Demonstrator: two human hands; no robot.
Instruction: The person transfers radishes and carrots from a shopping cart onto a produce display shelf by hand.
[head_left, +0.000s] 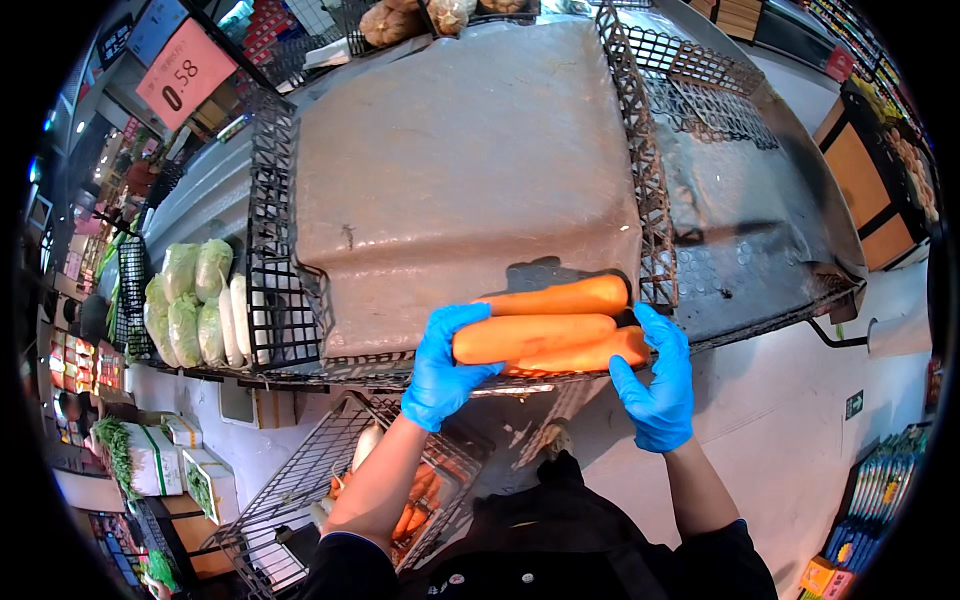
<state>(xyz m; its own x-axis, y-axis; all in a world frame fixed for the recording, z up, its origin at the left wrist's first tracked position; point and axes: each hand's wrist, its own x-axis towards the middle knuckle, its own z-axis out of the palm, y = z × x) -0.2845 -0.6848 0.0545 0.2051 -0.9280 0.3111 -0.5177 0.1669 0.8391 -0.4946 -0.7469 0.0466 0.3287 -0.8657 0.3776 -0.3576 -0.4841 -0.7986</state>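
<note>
Several large orange carrots lie side by side at the front edge of a grey-brown display shelf. My left hand, in a blue glove, is closed around their left ends, thumb in front and fingers behind. At their right ends is my right hand, also blue-gloved. Its thumb and fingers are spread apart around the carrot tips; whether they touch is hard to tell. Below my left forearm stands a wire shopping cart with more carrots and a white radish inside.
Black mesh dividers border the shelf on both sides. Wrapped cabbages and white radishes stand to the left. A pink price sign hangs at upper left. Boxes of greens sit beyond the cart.
</note>
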